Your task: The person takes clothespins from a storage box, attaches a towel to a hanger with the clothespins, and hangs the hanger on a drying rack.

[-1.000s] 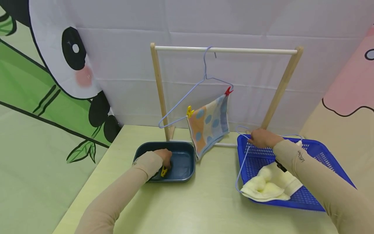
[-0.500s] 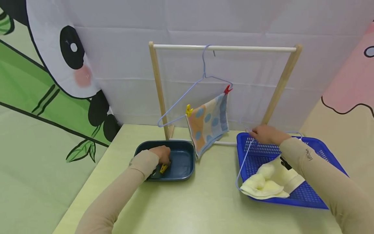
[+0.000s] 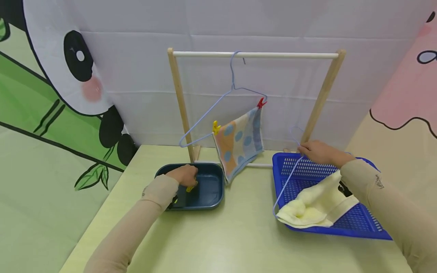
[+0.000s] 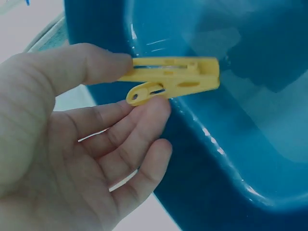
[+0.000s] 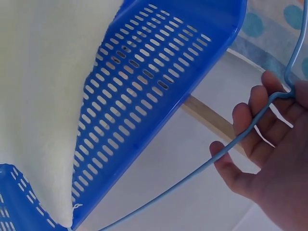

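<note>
My left hand (image 3: 184, 176) is over the dark blue tub (image 3: 213, 201), pinching a yellow clothespin (image 4: 175, 77) between thumb and fingers. With my right hand (image 3: 321, 152) I hold a light blue wire hanger (image 3: 288, 182) near its neck, over the far rim of the blue basket (image 3: 307, 170). The hanger's hook points up, and its lower left corner meets the edge of a pale yellow towel (image 3: 315, 206) lying partly in the basket. In the right wrist view the fingers (image 5: 262, 125) lie along the hanger wire.
Behind stands a wooden rack (image 3: 322, 94) with a white rod (image 3: 290, 55). From it hangs another blue hanger (image 3: 218, 101), tilted, bearing a dotted cloth (image 3: 239, 142) clipped by a yellow clothespin (image 3: 216, 127) and a red clothespin (image 3: 261, 103). Printed cloth covers the wall.
My right hand has risen a little, bringing the hanger's hook more upright. The towel's right part has lifted slightly. My left hand has come up slightly with the yellow clothespin.
</note>
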{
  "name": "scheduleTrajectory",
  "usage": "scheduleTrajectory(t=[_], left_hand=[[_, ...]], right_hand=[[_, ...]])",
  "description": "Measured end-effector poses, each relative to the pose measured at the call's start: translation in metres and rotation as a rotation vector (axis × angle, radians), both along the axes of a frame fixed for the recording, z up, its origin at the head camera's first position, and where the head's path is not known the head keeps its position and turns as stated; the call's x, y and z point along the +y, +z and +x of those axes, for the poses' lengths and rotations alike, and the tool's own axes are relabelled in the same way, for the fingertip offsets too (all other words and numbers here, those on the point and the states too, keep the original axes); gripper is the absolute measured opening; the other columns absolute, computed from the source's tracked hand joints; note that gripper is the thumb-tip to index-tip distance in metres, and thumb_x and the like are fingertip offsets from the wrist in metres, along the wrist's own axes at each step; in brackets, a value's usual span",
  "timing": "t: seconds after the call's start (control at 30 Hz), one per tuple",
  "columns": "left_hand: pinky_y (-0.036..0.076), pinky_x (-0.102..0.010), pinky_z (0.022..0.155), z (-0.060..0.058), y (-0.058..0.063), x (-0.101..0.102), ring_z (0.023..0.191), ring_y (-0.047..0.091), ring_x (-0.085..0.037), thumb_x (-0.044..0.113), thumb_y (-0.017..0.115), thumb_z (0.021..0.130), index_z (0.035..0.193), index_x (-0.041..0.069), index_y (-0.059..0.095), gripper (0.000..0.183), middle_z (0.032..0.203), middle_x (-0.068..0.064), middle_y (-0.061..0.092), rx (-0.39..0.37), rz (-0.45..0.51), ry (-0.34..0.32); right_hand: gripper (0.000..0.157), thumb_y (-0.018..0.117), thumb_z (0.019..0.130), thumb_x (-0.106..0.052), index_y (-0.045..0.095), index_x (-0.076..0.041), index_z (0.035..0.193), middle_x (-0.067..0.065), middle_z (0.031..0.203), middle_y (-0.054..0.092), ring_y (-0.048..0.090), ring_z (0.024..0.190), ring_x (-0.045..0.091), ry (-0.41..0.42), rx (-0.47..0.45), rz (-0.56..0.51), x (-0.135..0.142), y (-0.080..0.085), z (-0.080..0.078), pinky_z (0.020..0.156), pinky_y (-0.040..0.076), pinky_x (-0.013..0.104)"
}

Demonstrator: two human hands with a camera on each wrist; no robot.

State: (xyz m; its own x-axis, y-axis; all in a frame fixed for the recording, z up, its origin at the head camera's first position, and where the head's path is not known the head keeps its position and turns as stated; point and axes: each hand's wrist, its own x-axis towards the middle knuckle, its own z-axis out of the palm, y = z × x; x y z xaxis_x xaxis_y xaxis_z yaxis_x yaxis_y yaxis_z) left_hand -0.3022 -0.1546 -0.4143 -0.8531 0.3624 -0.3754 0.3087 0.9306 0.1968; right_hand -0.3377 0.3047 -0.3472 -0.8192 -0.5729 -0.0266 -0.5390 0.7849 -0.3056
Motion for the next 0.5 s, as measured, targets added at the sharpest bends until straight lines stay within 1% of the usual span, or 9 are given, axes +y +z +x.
scheduleTrajectory(t=[0.17, 0.3, 0.4, 0.47, 0.5], left_hand=[[0.05, -0.043, 0.082, 0.004, 0.002, -0.004, 0.096, 0.061, -0.029, 0.014, 0.062, 0.089, 0.113, -0.005, 0.062, 0.03, 0.105, -0.015, 0.064, 0.032, 0.06, 0.014], [0.05, -0.043, 0.081, 0.009, 0.005, -0.007, 0.094, 0.062, -0.028, 0.013, 0.063, 0.089, 0.111, -0.004, 0.063, 0.028, 0.104, -0.014, 0.064, 0.05, 0.107, 0.029], [0.05, -0.042, 0.081, 0.012, 0.008, -0.008, 0.094, 0.061, -0.028, 0.013, 0.063, 0.089, 0.112, -0.004, 0.062, 0.028, 0.104, -0.013, 0.064, 0.057, 0.137, 0.038], [0.05, -0.042, 0.081, 0.014, 0.009, -0.008, 0.094, 0.061, -0.027, 0.013, 0.062, 0.09, 0.113, -0.003, 0.062, 0.029, 0.104, -0.013, 0.064, 0.063, 0.157, 0.044], [0.05, -0.041, 0.08, 0.015, 0.01, -0.008, 0.093, 0.062, -0.026, 0.013, 0.062, 0.09, 0.114, -0.003, 0.061, 0.029, 0.103, -0.012, 0.064, 0.064, 0.169, 0.05]], right_hand=[[0.037, 0.032, 0.105, -0.02, 0.062, 0.002, 0.101, 0.01, 0.088, 0.064, 0.06, 0.083, 0.024, -0.012, -0.029, -0.03, 0.004, 0.007, 0.007, 0.079, 0.046, 0.049], [0.036, 0.032, 0.105, -0.019, 0.061, -0.001, 0.092, 0.004, 0.077, 0.058, 0.055, 0.074, 0.019, -0.027, -0.022, -0.052, 0.005, 0.012, 0.012, 0.074, 0.044, 0.043], [0.035, 0.03, 0.105, -0.019, 0.054, -0.006, 0.082, 0.001, 0.068, 0.047, 0.046, 0.067, 0.017, -0.033, -0.02, -0.064, 0.006, 0.015, 0.015, 0.069, 0.038, 0.039], [0.036, 0.029, 0.105, -0.019, 0.052, -0.008, 0.081, 0.0, 0.067, 0.044, 0.045, 0.066, 0.017, -0.037, -0.02, -0.074, 0.007, 0.017, 0.017, 0.068, 0.036, 0.038], [0.036, 0.029, 0.105, -0.02, 0.053, -0.008, 0.082, 0.0, 0.069, 0.045, 0.045, 0.067, 0.017, -0.041, -0.017, -0.08, 0.007, 0.018, 0.018, 0.069, 0.037, 0.038]])
